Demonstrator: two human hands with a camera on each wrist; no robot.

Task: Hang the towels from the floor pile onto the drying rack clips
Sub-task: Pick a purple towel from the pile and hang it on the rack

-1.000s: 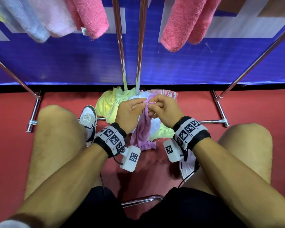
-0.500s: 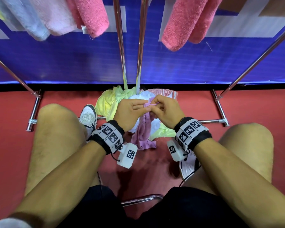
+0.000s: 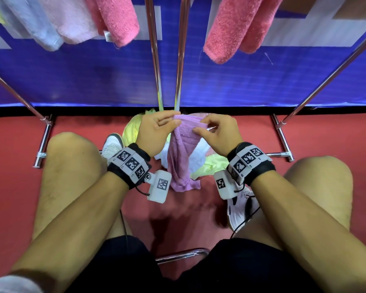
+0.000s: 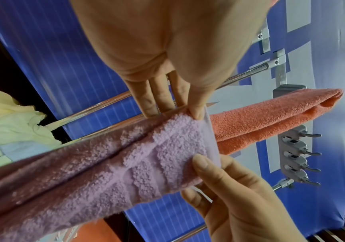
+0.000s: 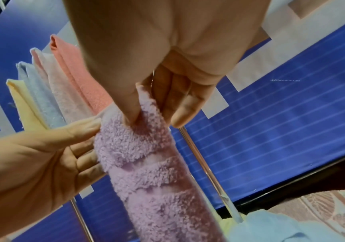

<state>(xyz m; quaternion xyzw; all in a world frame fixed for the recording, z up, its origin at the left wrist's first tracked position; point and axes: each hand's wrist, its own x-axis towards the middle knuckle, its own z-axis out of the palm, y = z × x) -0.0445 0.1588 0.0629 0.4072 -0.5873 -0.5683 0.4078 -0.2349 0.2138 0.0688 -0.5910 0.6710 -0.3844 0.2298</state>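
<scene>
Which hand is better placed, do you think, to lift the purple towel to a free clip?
Probably the right hand: it pinches the purple towel, as the left hand does, and the empty clips sit beside the lone pink towel on its side.

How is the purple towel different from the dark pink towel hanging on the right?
The purple towel is pinched at its top edge by the left hand and right hand; the dark pink towel hangs from the rack. Purple is pale lilac; the other is deep pink. Both are fluffy terry.
</scene>
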